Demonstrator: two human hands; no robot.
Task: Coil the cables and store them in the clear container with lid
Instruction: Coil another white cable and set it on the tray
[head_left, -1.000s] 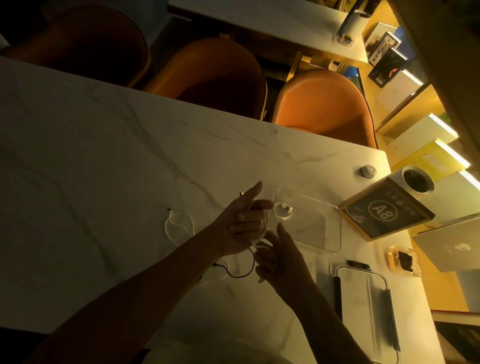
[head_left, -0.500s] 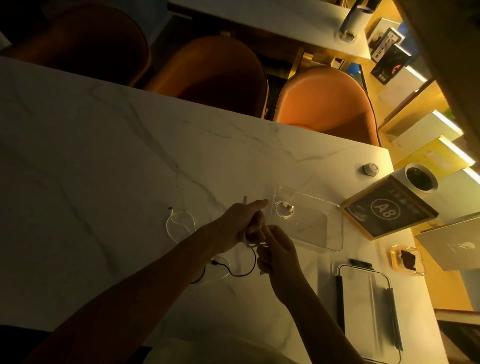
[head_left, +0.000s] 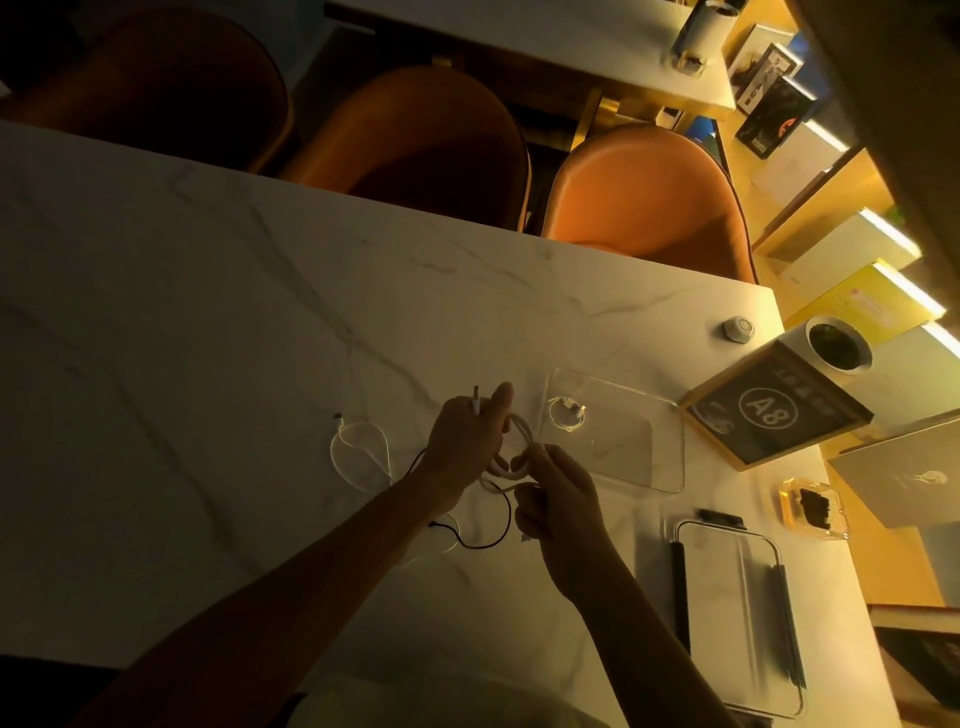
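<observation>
White cable (head_left: 511, 457) looped between both hands: left hand (head_left: 467, 441) fingers clamped on its coil, right hand (head_left: 558, 493) fingers pinching the loop's near side, above the counter (head_left: 208, 338).

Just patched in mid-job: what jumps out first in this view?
Both hands meet at table centre, left hand and right hand winding a white cable into a loop. Just right of them sits the clear container with one small coil already inside. Loose cables, white and black, lie left and below the hands; the lid waits nearer, at right.
</observation>
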